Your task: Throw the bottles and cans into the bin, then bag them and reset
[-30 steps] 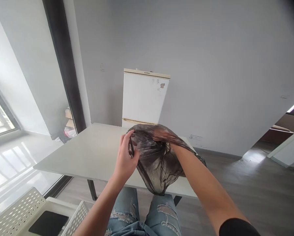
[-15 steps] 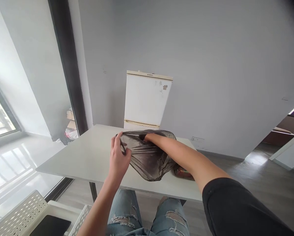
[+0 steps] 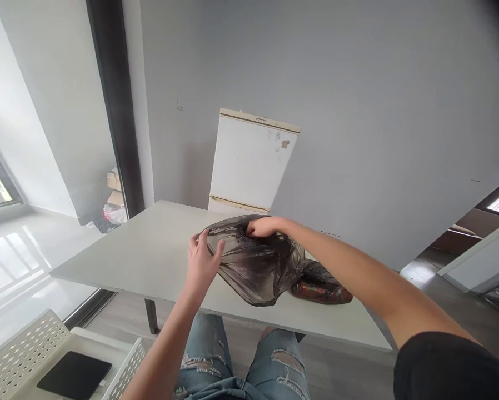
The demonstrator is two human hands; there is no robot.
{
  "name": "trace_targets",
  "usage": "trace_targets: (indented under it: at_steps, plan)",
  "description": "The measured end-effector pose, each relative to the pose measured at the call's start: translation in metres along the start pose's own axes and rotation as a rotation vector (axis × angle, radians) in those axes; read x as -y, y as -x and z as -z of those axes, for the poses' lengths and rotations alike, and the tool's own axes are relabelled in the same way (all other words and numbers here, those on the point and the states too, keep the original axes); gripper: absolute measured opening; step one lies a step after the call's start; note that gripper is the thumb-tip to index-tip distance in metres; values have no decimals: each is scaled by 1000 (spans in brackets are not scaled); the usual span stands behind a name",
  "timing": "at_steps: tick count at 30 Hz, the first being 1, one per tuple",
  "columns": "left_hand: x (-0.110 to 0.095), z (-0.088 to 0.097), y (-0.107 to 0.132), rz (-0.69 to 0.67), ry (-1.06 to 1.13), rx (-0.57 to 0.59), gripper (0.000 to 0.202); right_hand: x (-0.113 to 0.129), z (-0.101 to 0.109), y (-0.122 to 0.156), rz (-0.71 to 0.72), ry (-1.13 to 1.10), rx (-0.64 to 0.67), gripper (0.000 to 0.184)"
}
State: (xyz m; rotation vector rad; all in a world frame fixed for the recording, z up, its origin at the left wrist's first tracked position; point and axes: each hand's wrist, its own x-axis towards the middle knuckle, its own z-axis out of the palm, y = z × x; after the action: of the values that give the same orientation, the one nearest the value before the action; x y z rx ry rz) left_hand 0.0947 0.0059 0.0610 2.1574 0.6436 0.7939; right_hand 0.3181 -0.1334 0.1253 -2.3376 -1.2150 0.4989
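A thin dark plastic bag (image 3: 255, 269) lies half-opened on the white table (image 3: 149, 261). My left hand (image 3: 201, 264) pinches the bag's rim at its left side, fingers closed on the plastic. My right hand (image 3: 264, 226) grips the rim at the top, fingers curled over it. Behind the bag on the right lies a second dark bag (image 3: 322, 283) with something reddish showing through it.
A white fridge (image 3: 252, 161) stands against the grey wall behind the table. A white perforated chair (image 3: 33, 355) with a dark flat object (image 3: 74, 375) on it is at lower left. My knees in ripped jeans (image 3: 241, 361) are under the table's near edge.
The bag has come down from being held up over the table edge to lying on the table. My right hand has come out of the bag onto its rim. The reddish bag now shows.
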Motion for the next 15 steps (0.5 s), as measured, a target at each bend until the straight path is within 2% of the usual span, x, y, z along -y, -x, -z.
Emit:
trace_targets:
  at_steps: [2, 3, 6, 8, 9, 10, 12, 14, 15]
  plan:
    - [-7, 0, 5, -64, -43, -108, 56, -2, 9, 24, 29, 26, 53, 18]
    - [-10, 1, 9, -129, -69, -179, 50, -4, 11, 38, 42, 43, 12, 21]
    - [-18, 0, 27, -349, -106, -399, 36, -13, 4, 78, 39, 85, -286, 26]
    - [-20, -2, 39, -444, -68, -493, 30, -19, -8, 95, 13, 70, -455, 32]
    - [-20, -4, 43, -483, -33, -479, 29, -22, -14, 100, 3, 57, -498, 34]
    - [-20, -6, 44, -518, 7, -416, 29, -25, -20, 101, -10, 48, -521, 36]
    - [-21, -12, 40, -538, 65, -205, 34, -32, -27, 97, -30, 42, -546, 38]
    - [-20, -22, 23, -467, 69, -23, 40, -39, -28, 86, -26, 24, -569, 40]
    - [-19, -28, 11, -412, 65, 26, 42, -42, -26, 78, -14, -3, -582, 41]
